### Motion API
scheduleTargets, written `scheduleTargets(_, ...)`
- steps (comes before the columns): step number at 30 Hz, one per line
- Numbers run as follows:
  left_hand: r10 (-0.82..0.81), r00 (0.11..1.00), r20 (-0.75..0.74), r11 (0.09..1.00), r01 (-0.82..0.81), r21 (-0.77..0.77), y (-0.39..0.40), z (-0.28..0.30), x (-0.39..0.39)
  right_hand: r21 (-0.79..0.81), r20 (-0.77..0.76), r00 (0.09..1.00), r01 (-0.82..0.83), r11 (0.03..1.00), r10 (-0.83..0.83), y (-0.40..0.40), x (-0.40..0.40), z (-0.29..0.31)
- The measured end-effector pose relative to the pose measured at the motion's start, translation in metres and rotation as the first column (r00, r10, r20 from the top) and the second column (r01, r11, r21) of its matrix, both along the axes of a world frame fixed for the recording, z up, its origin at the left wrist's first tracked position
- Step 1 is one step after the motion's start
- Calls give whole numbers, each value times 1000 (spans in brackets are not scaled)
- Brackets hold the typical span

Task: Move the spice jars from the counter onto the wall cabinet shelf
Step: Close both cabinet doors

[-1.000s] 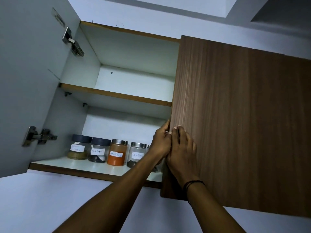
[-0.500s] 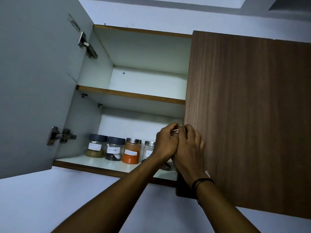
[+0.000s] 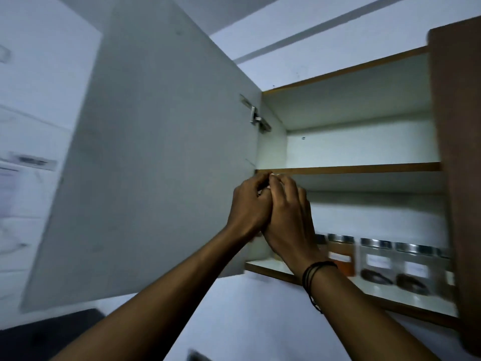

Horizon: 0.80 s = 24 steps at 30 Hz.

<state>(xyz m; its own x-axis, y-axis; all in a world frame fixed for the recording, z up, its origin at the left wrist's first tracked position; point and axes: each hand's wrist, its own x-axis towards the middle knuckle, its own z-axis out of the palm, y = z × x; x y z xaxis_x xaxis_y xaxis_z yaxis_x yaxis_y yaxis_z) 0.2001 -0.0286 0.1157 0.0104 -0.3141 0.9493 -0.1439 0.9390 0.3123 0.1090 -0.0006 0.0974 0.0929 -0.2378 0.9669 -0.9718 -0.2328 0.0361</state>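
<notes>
Head view, looking up into the open wall cabinet (image 3: 351,105). Left hand (image 3: 248,207) and right hand (image 3: 289,220) raised together in front of the cabinet opening, touching each other, fingertips up at the front edge of the upper shelf (image 3: 364,168). Left-hand fingers curled in toward the right hand; right-hand fingers bent forward over them. Cannot tell whether either hand has hold of anything; nothing visible between them. Black cord bracelet (image 3: 312,272) on the right wrist. Spice jars (image 3: 377,261) stand in a row on the lower shelf (image 3: 270,265), toward its front edge, below and to the right of both hands and apart from them: an orange-filled jar (image 3: 341,255) nearest the right wrist, then two clear jars with steel lids, white labels and dark contents; leftmost jars mostly hidden behind the right hand. Left cabinet door (image 3: 156,152) swung open, white inside face, hinge (image 3: 256,119) near its top. Brown wood-grain door (image 3: 458,152) at the right edge of the cabinet. Frame motion-blurred
</notes>
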Motion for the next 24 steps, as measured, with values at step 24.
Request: scheduleTargets(24, 706, 706, -55, 707, -699, 107, 41, 6, 271, 114, 56, 797, -604, 789, 602, -6, 262, 4)
